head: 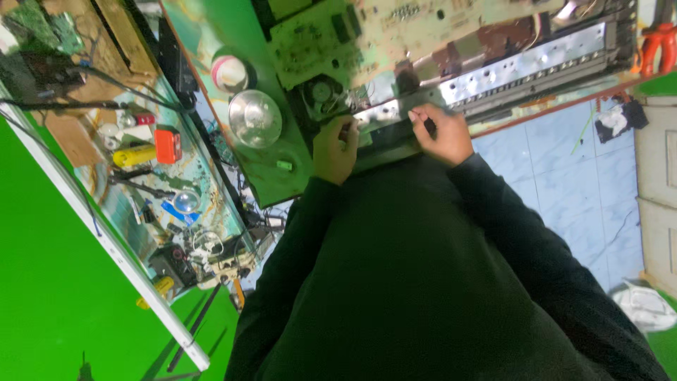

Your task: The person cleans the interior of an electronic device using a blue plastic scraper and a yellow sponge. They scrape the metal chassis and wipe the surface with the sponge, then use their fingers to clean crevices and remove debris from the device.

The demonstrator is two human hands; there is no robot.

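Observation:
A long silver metal chassis (522,67) with a green circuit board (352,35) lies on the green workbench (268,176). A shiny metal strip (388,111) sticks out from the chassis toward me. My left hand (334,149) is curled at the strip's left end, fingers closed on it or on a small tool; I cannot tell which. My right hand (441,134) pinches the strip's front edge near its middle. Black sleeves cover both arms, and my dark torso fills the lower frame.
A round glass dish (254,118) and a tape roll (229,73) sit left of the board. A lower glass shelf (141,169) holds an orange box, a yellow cylinder and tangled wires. Orange pliers (656,46) lie at far right. Tiled floor (564,176) below.

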